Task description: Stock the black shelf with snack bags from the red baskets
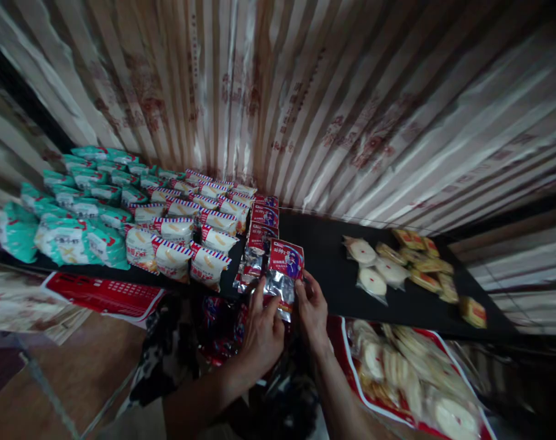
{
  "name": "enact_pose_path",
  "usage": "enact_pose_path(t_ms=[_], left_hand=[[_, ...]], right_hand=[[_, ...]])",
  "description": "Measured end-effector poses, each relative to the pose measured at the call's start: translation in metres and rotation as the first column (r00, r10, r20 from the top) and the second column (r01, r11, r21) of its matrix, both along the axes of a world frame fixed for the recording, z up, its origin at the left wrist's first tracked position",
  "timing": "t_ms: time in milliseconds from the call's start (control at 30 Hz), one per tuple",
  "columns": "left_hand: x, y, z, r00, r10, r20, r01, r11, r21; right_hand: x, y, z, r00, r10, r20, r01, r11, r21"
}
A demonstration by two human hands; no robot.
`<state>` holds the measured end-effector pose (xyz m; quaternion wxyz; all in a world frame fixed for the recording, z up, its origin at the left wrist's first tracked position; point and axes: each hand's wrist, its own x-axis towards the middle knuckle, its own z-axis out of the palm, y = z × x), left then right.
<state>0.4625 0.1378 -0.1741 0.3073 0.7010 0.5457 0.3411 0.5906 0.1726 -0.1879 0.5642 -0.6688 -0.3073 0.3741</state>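
Between my two hands a red and silver packet (285, 266) is held over the front edge of the black shelf (321, 241). My left hand (263, 327) grips its lower left side with bent fingers. On the packet's right edge are the closed fingers of my right hand (312, 305). Just left of it, similar red packets (263, 235) lie overlapping in a row running back to the curtain. Farther left stand several rows of white packets (172, 256) with striped tops, and beyond them many teal packets (67, 241).
Round white packaged items (372, 281) and small yellow packs (427, 264) lie on the shelf's right part. Below, a red tray (351, 360) holds more round packs. More dark red packets (218, 324) are below the shelf near my left forearm. A pleated curtain (259, 91) hangs behind.
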Motion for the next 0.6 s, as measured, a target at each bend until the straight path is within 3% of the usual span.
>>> enact_pose_path(t_ms=[167,333,467,600], left_hand=[[-0.018,0.022,-0.003,0.995,0.091,-0.045,-0.086,0.991,0.104],[-0.027,0.037,-0.013,0.989,0.142,-0.046,-0.131,0.975,0.178],[-0.027,0.037,-0.018,0.991,0.131,0.015,-0.132,0.978,0.163],[-0.027,0.031,-0.014,0.981,0.141,0.13,-0.158,0.98,0.123]], right_hand=[[-0.018,0.023,-0.006,0.984,0.103,0.144,-0.111,0.993,0.049],[-0.031,0.034,-0.007,0.933,0.086,0.35,-0.101,0.995,0.025],[-0.034,0.034,-0.004,0.969,0.063,0.24,-0.08,0.995,0.063],[-0.021,0.031,0.001,0.998,-0.027,0.064,0.019,0.993,0.115]])
